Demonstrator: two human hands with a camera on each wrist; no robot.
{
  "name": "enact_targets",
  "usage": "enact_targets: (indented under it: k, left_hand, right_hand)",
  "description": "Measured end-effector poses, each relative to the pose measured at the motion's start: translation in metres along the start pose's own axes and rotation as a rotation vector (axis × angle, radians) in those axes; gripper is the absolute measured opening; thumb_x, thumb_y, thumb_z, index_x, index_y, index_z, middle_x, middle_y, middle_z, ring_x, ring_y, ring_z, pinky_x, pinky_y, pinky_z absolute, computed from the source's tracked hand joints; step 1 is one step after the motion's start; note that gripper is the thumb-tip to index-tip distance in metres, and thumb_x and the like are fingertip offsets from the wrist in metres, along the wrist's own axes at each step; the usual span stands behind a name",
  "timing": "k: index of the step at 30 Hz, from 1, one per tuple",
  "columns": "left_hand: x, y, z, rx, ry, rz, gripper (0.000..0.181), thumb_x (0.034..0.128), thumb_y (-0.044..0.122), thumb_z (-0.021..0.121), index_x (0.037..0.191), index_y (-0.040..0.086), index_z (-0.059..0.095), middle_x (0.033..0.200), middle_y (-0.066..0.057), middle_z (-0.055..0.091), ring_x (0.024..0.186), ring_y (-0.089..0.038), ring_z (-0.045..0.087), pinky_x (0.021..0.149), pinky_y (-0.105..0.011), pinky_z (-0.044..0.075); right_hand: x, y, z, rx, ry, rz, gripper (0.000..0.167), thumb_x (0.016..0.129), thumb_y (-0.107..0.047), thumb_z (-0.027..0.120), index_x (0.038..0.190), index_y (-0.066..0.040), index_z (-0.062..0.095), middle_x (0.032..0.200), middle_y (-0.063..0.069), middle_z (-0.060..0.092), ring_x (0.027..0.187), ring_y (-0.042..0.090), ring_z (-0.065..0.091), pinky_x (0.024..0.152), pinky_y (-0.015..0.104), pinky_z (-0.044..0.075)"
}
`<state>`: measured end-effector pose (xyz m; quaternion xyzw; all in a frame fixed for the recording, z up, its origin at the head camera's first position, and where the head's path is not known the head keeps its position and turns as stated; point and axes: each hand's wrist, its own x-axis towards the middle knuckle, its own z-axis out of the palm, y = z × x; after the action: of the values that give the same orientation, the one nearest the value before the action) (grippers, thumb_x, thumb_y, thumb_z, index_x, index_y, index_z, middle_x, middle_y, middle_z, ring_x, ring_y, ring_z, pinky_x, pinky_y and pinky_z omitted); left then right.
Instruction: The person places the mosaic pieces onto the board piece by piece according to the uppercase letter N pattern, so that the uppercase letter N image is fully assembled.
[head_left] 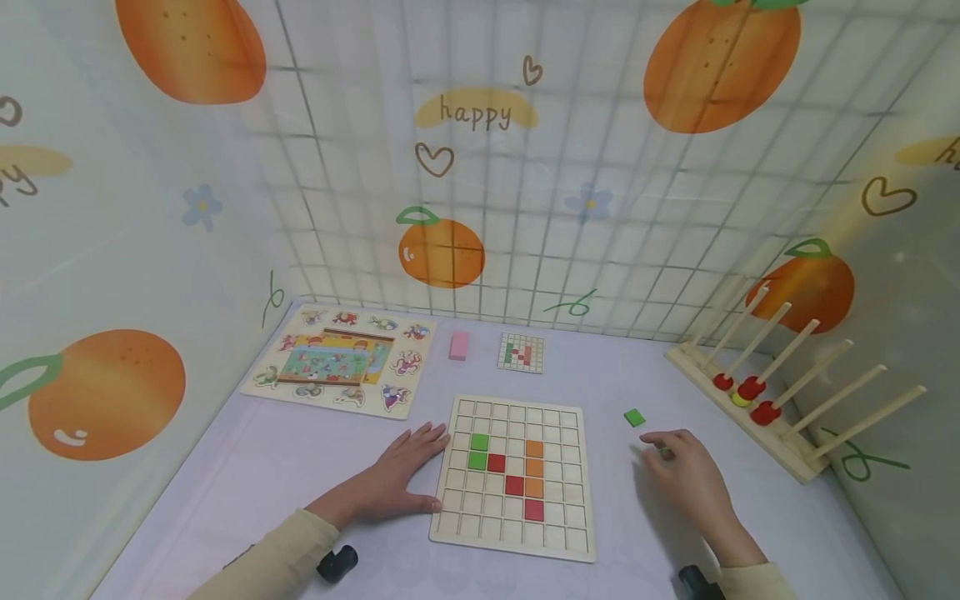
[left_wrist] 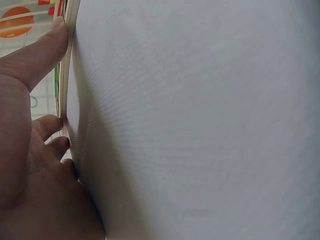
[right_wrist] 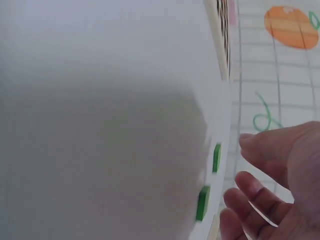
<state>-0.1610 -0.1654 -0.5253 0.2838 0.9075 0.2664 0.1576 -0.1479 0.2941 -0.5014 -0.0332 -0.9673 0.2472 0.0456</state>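
A wooden grid board [head_left: 480, 527] lies flat on the table, with green [head_left: 478, 442], red [head_left: 514, 485] and orange [head_left: 534, 467] square tiles in some of its cells. My left hand [head_left: 397, 479] rests with spread fingers at the board's left side; its thumb and fingertips touch the edge, also in the left wrist view. Right of the board, my right hand [head_left: 686, 475] hovers with bent fingers and holds nothing. One loose green tile [head_left: 634, 417] lies just beyond its fingertips. The right wrist view shows a second green tile [right_wrist: 203, 203] below the fingers, apart from them.
A small pattern card [head_left: 521, 353] and a pink block [head_left: 459, 345] lie behind the board. At the back left is a picture puzzle board [head_left: 337, 406]. A wooden peg rack [head_left: 750, 417] with several beads stands at right. Fabric-covered walls surround the table.
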Motion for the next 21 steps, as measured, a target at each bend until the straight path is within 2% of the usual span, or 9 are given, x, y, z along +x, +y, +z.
enact_targets:
  k: [7, 10, 15, 21]
  left_hand:
    - [0.000, 0.000, 0.000, 0.003, -0.003, -0.008, 0.099, 0.0857, 0.059, 0.073, 0.162, 0.016, 0.028, 0.170, 0.002, 0.016, 0.157, -0.023, 0.005, 0.128, -0.049, 0.003]
    - [0.000, 0.000, 0.001, 0.008, -0.004, -0.012, 0.099, 0.0855, 0.060, 0.073, 0.162, 0.017, 0.028, 0.170, 0.003, 0.016, 0.157, -0.022, 0.004, 0.128, -0.048, 0.003]
    - [0.000, -0.001, 0.001, 0.004, -0.002, -0.010, 0.099, 0.0853, 0.060, 0.073, 0.162, 0.017, 0.028, 0.170, 0.002, 0.016, 0.157, -0.022, 0.005, 0.128, -0.049, 0.003]
    - [0.001, -0.001, 0.002, 0.013, -0.006, -0.018, 0.100, 0.0851, 0.060, 0.073, 0.163, 0.018, 0.027, 0.170, 0.004, 0.015, 0.157, -0.020, 0.003, 0.128, -0.047, 0.002]
  right_hand:
    - [0.006, 0.021, -0.007, 0.000, -0.036, 0.129, 0.039, 0.093, -0.018, 0.073, 0.128, -0.002, 0.068, 0.122, 0.026, 0.053, 0.107, 0.041, 0.055, 0.083, 0.057, 0.053]
    - [0.007, 0.028, -0.008, 0.000, -0.044, 0.145, 0.043, 0.092, -0.018, 0.073, 0.130, 0.000, 0.064, 0.124, 0.028, 0.050, 0.108, 0.043, 0.054, 0.084, 0.058, 0.052]
    - [0.010, 0.034, -0.008, -0.002, -0.085, 0.170, 0.050, 0.092, -0.019, 0.073, 0.133, 0.004, 0.059, 0.120, 0.029, 0.052, 0.099, 0.038, 0.056, 0.077, 0.052, 0.053]
    - [0.013, 0.036, -0.005, -0.012, -0.094, 0.169, 0.046, 0.093, -0.018, 0.072, 0.130, 0.006, 0.060, 0.112, 0.026, 0.058, 0.097, 0.036, 0.060, 0.078, 0.051, 0.054]
